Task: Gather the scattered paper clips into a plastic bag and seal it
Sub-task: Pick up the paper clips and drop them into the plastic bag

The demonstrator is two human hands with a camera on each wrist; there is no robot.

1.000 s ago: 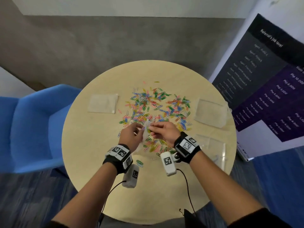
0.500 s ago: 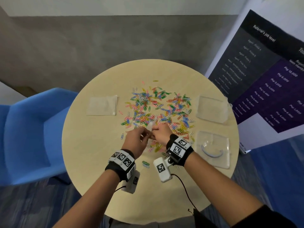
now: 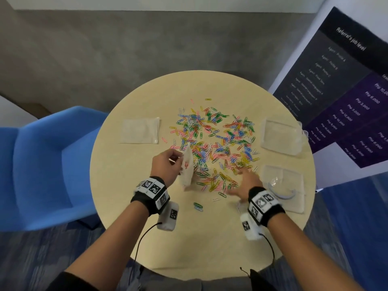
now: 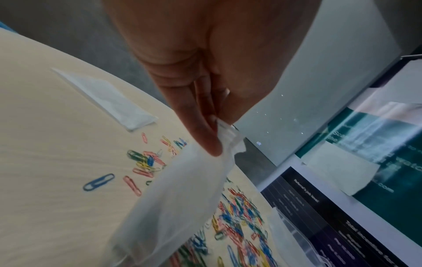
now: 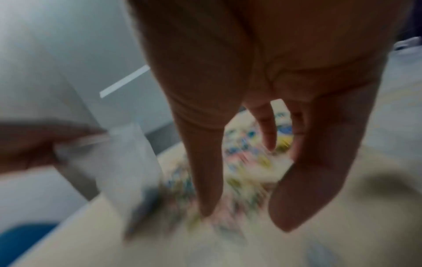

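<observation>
Many coloured paper clips (image 3: 214,141) lie scattered over the middle of a round wooden table (image 3: 147,238). My left hand (image 3: 168,164) pinches the top edge of a small clear plastic bag (image 3: 187,169), which hangs down to the table at the near left edge of the pile. In the left wrist view the bag (image 4: 182,198) hangs from my pinching fingers (image 4: 205,137) above the clips (image 4: 237,233). My right hand (image 3: 243,181) is open, fingers spread low over the near right part of the pile. The right wrist view is blurred; the spread fingers (image 5: 210,180) point down at clips.
A flat empty bag (image 3: 139,130) lies at the table's left. Two clear bags lie at the right: one far (image 3: 280,136), one near (image 3: 283,185) holding a bluish band. A blue chair (image 3: 42,164) stands left, a printed banner (image 3: 346,91) right. Stray clips (image 3: 198,206) lie near me.
The hands, together on the bag at the pile's near edge, have parted. The right hand let go and swung right over the clips. The left keeps the bag, now hanging.
</observation>
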